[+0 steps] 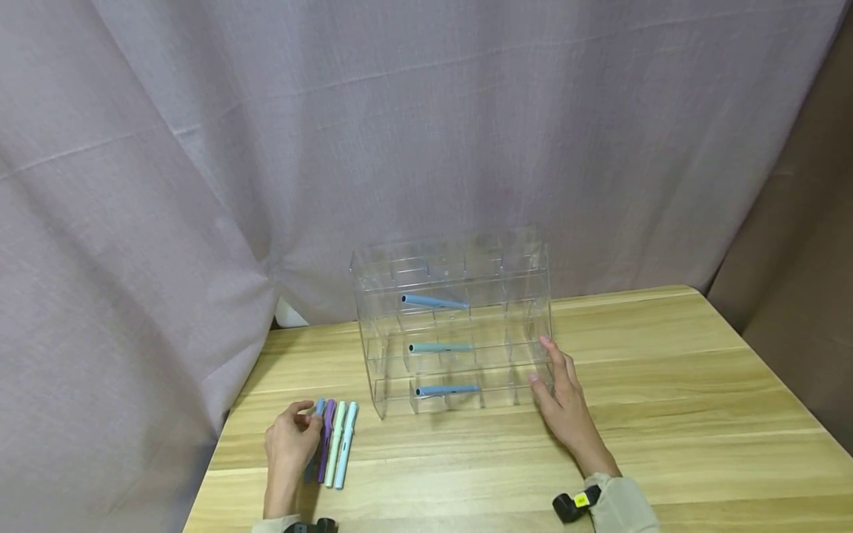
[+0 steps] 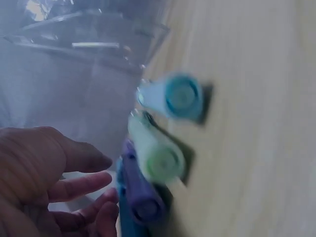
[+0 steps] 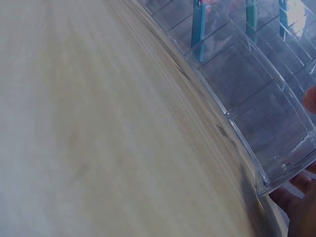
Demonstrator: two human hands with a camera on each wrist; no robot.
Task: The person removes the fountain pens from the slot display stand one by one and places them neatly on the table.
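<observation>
My left hand (image 1: 291, 437) is at the blue pen (image 1: 320, 406) on the far left of a row on the table. In the left wrist view, thumb and fingertips stand apart beside that pen, without a visible grip. Next to it lie a purple pen (image 1: 326, 442), a light green pen (image 1: 335, 446) and a light blue pen (image 1: 346, 446). My right hand (image 1: 566, 407) holds the right side wall of a clear acrylic rack (image 1: 460, 281), thumb on one side, fingers outside. The rack bears an upper blue pen (image 1: 435, 302), a middle green pen (image 1: 440, 347) and a lower blue pen (image 1: 448, 390).
The tiered rack has dividers and stands near the back of the wooden table (image 1: 666, 414). A grey curtain (image 1: 426, 133) hangs behind it. The brown surface (image 1: 793, 252) rises beyond the table's right edge.
</observation>
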